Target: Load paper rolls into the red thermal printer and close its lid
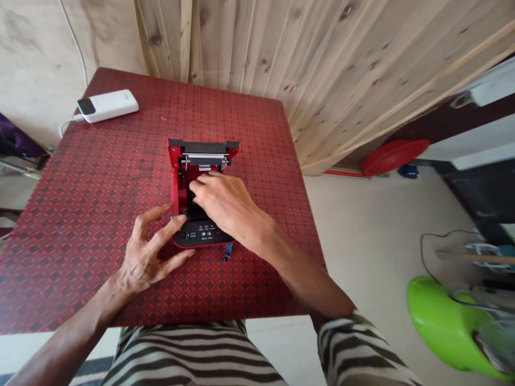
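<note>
A small red-and-black portable printer stands on the table, its lid raised at the back and a roller showing under it. My left hand is spread around the printer's front left corner, thumb at the front edge and fingertips on the top and left side, steadying it. My right hand reaches into the dark open compartment with its fingers curled down. Whatever lies under those fingers is hidden. A dark blue strap hangs from the printer's front right.
The table has a red diamond-patterned cover. A white power bank with a cable lies at its back left. Wooden planks rise behind. On the floor to the right are a green plastic thing and a red round object.
</note>
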Tool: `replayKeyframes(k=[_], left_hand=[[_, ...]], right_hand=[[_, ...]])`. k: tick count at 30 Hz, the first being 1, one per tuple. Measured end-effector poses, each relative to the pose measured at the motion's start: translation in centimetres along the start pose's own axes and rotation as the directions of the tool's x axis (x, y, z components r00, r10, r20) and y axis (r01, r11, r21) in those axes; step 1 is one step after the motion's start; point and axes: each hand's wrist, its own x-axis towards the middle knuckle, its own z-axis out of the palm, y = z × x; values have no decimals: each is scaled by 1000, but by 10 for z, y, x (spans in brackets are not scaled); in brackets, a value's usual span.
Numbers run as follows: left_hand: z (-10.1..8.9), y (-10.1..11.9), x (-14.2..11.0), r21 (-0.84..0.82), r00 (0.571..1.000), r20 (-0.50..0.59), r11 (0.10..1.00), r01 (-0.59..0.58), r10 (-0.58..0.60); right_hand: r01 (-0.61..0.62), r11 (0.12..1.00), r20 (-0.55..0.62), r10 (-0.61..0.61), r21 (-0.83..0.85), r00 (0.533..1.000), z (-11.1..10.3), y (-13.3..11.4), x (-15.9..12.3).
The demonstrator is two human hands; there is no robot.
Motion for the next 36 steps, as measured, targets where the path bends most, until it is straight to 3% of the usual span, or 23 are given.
replayKeyframes(k=[2,5,13,19,24,26,29,33,36], left_hand=[[2,-1,-1,2,999,33,1000,0,0],[3,-2,-2,7,999,46,1000,3,-3],[2,-3,-3,-11,998,64,1000,16,-16],[1,-2,-2,-9,998,61,1000,13,-12],[2,-2,-1,-27,998,52,999,26,-25],[2,-3,-2,-21,998,60,999,32,-30],[1,-3,-1,-15,998,53,999,30,-29],[0,-2,1,-4,999,42,1000,28,-28],[1,-2,2,3,1000,26,1000,18,-18]], right_hand=[[-11,999,78,15,-50,997,-3,-8,12],[6,995,106,4,-96,994,-4,-12,19],[14,992,45,-8,-124,999,7,-8,21],[-36,998,87,41,-61,995,0,-9,19],[-53,998,34,55,-42,998,-6,-13,9],[-36,999,-25,36,19,999,-12,-9,-4],[16,966,-191,35,258,981,-24,11,-31],[-47,786,-349,325,616,879,-24,58,-61],[-62,637,-348,497,768,795,3,94,-62]])
